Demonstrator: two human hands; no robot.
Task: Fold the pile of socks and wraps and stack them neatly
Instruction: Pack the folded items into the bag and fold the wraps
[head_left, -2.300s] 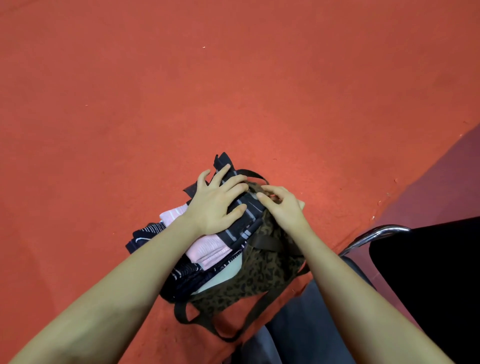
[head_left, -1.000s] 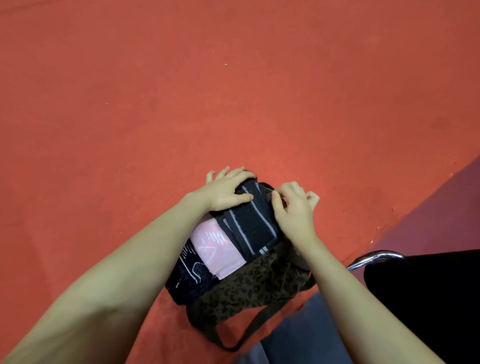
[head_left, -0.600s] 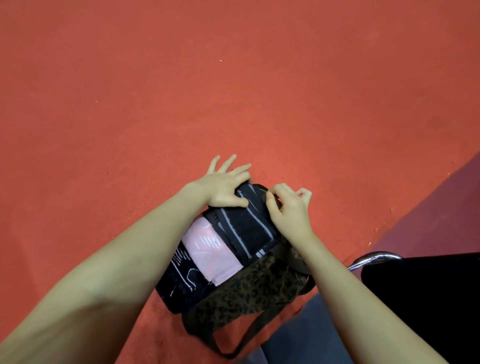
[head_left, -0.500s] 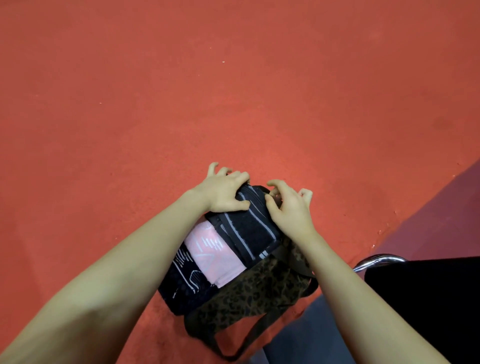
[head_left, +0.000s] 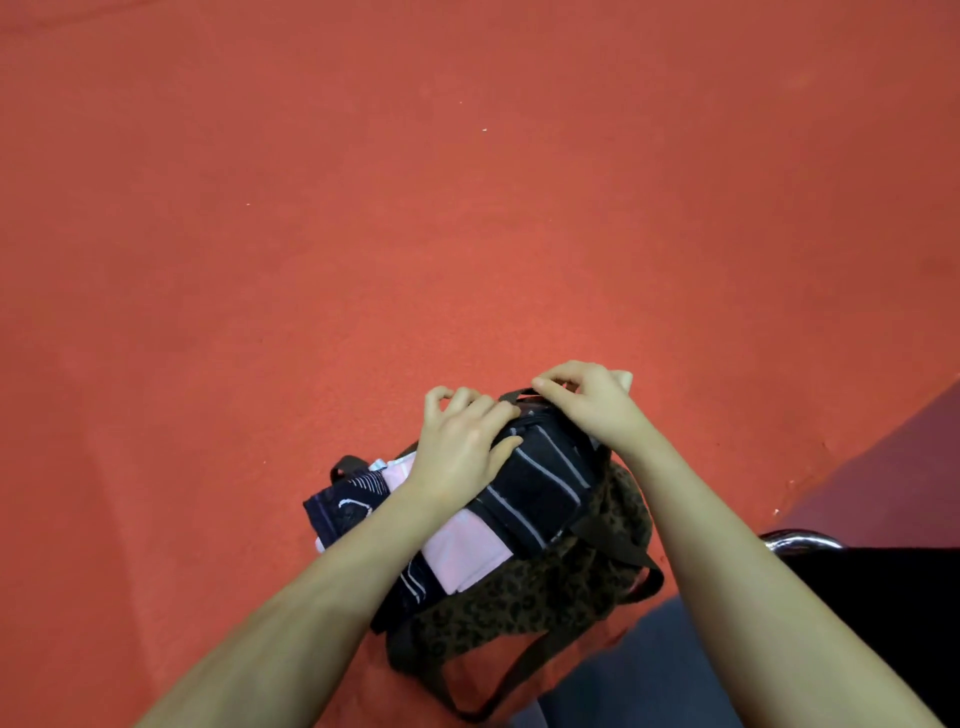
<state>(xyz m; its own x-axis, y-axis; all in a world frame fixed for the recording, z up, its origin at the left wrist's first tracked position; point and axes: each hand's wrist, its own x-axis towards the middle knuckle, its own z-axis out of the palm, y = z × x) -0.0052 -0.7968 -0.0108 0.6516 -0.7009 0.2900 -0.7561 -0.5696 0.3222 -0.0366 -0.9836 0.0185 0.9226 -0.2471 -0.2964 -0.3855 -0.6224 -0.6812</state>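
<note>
Red carpet (head_left: 363, 234) under soft, light fabric stack (head_left: 519, 499) on leopard bag (head_left: 545, 587). Left hand (head_left: 462, 441) curls over black striped wrap (head_left: 545, 478); right hand (head_left: 592, 400) pinches its far edge. Floppy, so best gripped at folded edges.

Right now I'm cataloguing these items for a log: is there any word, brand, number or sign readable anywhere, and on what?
None readable.
Dark sock: white curved marks, no legible lettering.
Pink fold: faint pale marks, too blurred to read.
Black striped wrap: stripes only.
Leopard-print bag: pattern only.
</note>
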